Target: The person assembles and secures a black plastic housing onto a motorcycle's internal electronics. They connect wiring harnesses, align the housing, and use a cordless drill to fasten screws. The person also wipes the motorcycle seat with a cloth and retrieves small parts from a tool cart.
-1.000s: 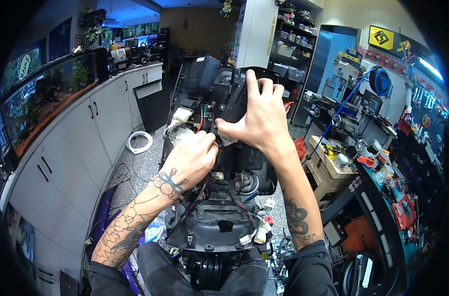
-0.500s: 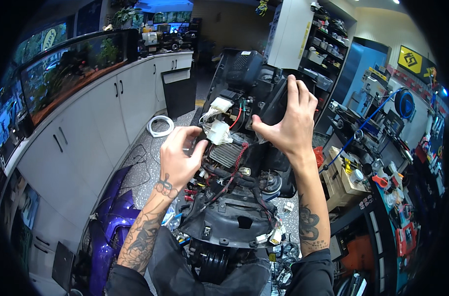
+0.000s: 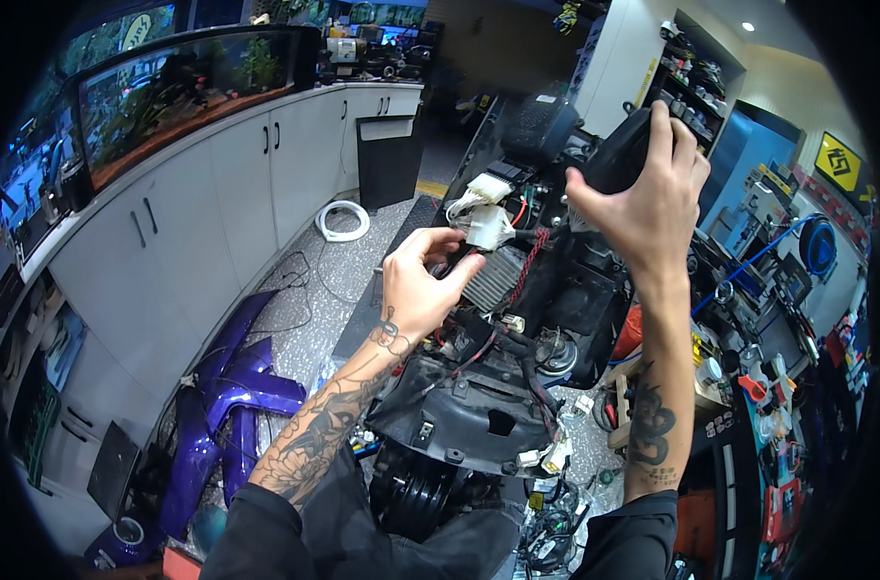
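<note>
A stripped-down scooter frame with black plastic bodywork (image 3: 440,391) stands in front of me. My right hand (image 3: 648,198) grips a long black plastic part (image 3: 606,150) between thumb and spread fingers, holding it tilted up on the right side. My left hand (image 3: 425,280) is beside the white wire connectors (image 3: 488,225), fingers curved and thumb apart; I see nothing clearly held. Below the connectors is a finned metal unit (image 3: 496,280). A twisted red-and-black wire (image 3: 530,261) runs past it. More connectors (image 3: 546,454) hang at the near right.
Purple body panels (image 3: 256,391) lie on the floor at left, near a coil of white hose (image 3: 342,221). White cabinets (image 3: 208,184) line the left, under a fish tank (image 3: 189,97). Loose wiring (image 3: 556,527) lies at the near right. A tool-covered bench (image 3: 769,387) stands at right.
The view has shifted left. My right hand has raised and tilted the black plastic part, baring more of the black bodywork beneath. My left hand has moved slightly nearer the finned unit.
</note>
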